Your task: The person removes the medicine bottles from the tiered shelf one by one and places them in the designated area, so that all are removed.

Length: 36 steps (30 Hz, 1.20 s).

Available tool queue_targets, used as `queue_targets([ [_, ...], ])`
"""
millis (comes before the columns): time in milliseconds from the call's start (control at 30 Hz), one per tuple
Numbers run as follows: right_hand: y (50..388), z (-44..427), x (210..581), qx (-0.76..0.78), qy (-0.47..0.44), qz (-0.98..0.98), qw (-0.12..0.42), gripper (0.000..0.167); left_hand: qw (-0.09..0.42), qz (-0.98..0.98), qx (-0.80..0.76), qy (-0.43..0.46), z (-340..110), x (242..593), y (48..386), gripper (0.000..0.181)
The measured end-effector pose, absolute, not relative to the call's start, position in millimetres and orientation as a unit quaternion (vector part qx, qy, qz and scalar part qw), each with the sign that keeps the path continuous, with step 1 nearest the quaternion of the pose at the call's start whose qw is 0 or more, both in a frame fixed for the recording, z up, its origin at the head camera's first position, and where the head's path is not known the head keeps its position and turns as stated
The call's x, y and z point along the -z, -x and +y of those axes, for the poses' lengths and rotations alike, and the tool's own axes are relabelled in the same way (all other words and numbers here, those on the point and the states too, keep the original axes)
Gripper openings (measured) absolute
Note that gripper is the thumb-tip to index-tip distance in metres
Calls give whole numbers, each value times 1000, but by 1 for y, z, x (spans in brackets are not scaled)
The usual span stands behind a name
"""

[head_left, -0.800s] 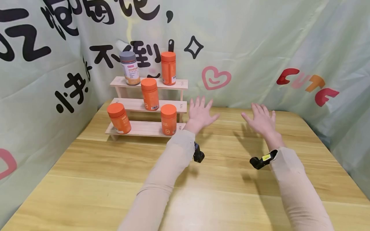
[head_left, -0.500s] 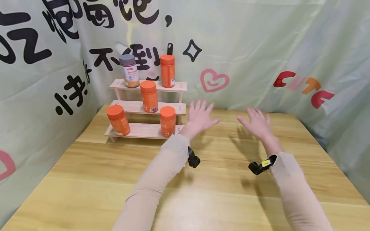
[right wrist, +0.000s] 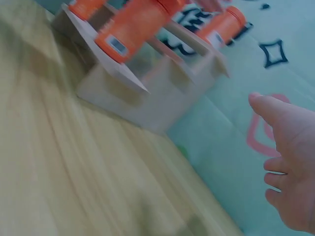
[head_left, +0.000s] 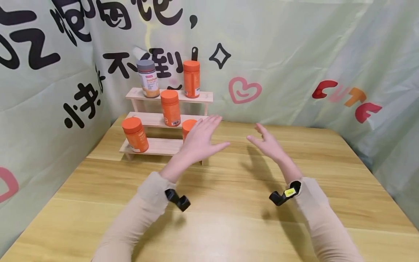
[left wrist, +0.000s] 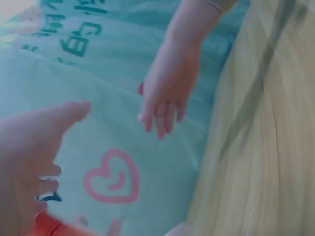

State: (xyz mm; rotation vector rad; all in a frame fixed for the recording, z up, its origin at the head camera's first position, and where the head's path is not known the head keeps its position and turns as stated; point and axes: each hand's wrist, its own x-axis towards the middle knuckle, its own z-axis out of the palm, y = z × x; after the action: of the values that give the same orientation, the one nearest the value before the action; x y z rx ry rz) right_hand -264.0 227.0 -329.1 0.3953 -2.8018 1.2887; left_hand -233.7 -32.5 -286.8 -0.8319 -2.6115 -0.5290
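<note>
The jar nearest the hands is an orange one (head_left: 187, 127) at the right end of the lowest tier of a light wooden three-step stand (head_left: 158, 145); in my head view the left hand (head_left: 199, 140) covers most of it, and I cannot tell whether they touch. That hand is spread wide, fingers straight and thumb stuck out, with nothing in its grasp. I see the right hand (head_left: 269, 145) well apart from the stand, over the desk (head_left: 229, 233), its fingers extended, thumb apart, holding nothing either. Another orange jar (head_left: 135, 135) is at the left end of the lowest tier, one more orange jar (head_left: 170, 109) on the middle tier, and on the top tier I have a grey-capped jar (head_left: 149, 82) on the left and an orange jar (head_left: 191, 80) on the right. Behind everything hangs a pale green cloth (head_left: 281, 54) with black lettering and a pink heart outline (head_left: 243, 95).
</note>
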Motion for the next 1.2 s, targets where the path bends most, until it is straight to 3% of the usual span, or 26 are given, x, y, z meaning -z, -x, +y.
queue_targets([
  [233,253,182,324,-458,-172,-871,-36,72,256,-874,286,297,-89,275,208,76],
  [533,259,156,350,-485,-202,-849,-54,77,319,-854,371,177,-172,287,204,85],
  [667,258,147,352,-497,-206,-841,-60,78,281,-858,418,102,-208,291,203,89],
  [833,258,134,354,-511,-206,-831,-73,77,189,-860,471,38,-248,303,211,96],
  [1067,259,120,359,-512,-204,-829,-90,75,45,-859,507,50,-281,339,231,100],
  [1200,262,114,366,-505,-189,-836,-104,77,-14,-855,513,69,-289,362,242,96],
])
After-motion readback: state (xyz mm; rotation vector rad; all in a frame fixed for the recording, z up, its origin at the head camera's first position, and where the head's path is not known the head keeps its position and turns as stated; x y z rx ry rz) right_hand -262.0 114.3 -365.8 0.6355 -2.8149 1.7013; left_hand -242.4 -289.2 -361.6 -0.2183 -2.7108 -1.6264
